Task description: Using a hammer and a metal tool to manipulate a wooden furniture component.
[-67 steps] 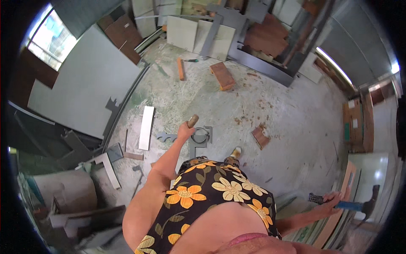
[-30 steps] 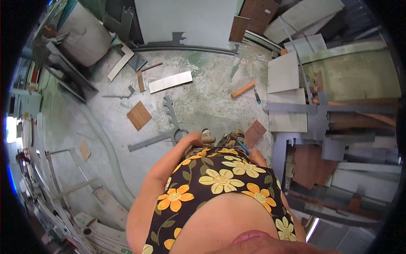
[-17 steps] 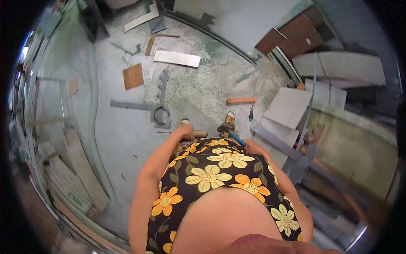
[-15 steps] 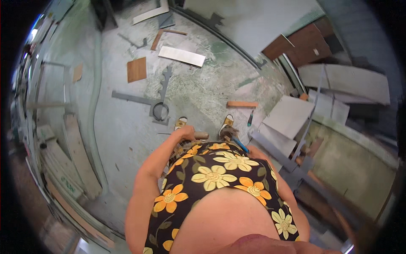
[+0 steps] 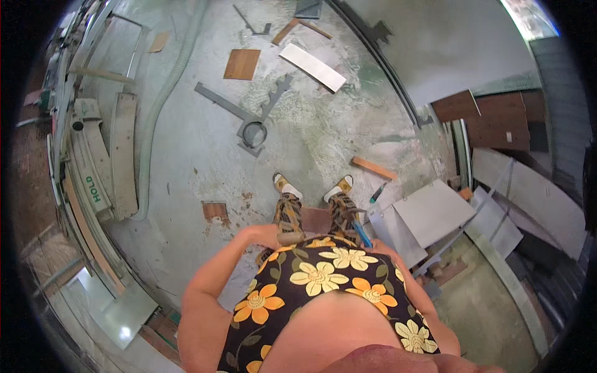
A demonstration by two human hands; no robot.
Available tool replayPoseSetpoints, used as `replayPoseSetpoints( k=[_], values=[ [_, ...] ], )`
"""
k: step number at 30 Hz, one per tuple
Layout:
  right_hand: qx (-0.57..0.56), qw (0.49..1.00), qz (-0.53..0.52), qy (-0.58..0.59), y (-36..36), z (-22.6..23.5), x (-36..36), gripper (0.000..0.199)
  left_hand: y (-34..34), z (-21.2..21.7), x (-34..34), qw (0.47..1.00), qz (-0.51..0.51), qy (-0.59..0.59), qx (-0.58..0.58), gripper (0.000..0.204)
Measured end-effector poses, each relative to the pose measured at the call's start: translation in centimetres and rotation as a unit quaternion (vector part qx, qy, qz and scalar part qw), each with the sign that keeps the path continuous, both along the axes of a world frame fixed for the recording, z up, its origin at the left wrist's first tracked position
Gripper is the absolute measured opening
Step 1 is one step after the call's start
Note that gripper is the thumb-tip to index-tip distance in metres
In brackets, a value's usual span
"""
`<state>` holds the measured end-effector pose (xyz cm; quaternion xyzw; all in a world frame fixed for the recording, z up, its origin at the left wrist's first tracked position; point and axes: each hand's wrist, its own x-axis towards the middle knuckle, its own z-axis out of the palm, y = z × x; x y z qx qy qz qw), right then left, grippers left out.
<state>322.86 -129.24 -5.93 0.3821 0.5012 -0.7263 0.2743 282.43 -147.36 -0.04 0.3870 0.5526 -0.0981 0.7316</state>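
Close to the flowered garment, my left hand [image 5: 264,235] is closed around a tool with a rounded tan handle [image 5: 290,237]; its working end is hidden. My right hand [image 5: 378,247], partly covered by the garment, grips a hammer by its blue handle [image 5: 362,234]. The dark hammer head points away from me, over my right leg. Below, between my feet, a reddish-brown flat piece [image 5: 316,219] lies on the floor. A small brown wooden square [image 5: 216,212] with crumbs around it is to the left of my feet.
Ahead lie a grey cut-out metal piece [image 5: 255,133], a brown panel [image 5: 242,64] and a white strip [image 5: 313,67]. An orange-brown wood bar [image 5: 374,168] and a teal-handled tool [image 5: 377,192] sit right of my feet. Pale sheets [image 5: 433,212] lean at right; a hose [image 5: 151,133] runs along the left.
The view has swung, so floor objects appear farther up and right. The brown square at left and the piece between my feet now show. Both hands keep their tools near the garment.
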Motion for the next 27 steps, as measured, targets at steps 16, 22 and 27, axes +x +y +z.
replayPoseSetpoints(
  k=[16, 22, 27],
  values=[
    [-0.159, 0.981, -0.049, -0.096, -5.4, -0.9, -10.2, 0.028, -10.3, -8.9, -6.9, 0.971, 0.216, -0.095, 0.045, 0.062],
    [-0.197, 0.977, -0.063, -0.042, -6.2, -0.6, -15.0, 0.028, -10.6, -13.1, -8.4, 0.995, 0.027, -0.087, -0.041, 0.048],
    [-0.143, 0.974, -0.004, -0.174, -7.4, -1.3, -17.2, 0.026, -11.2, -18.5, -7.1, 0.994, -0.002, -0.100, -0.048, 0.047]
  ],
)
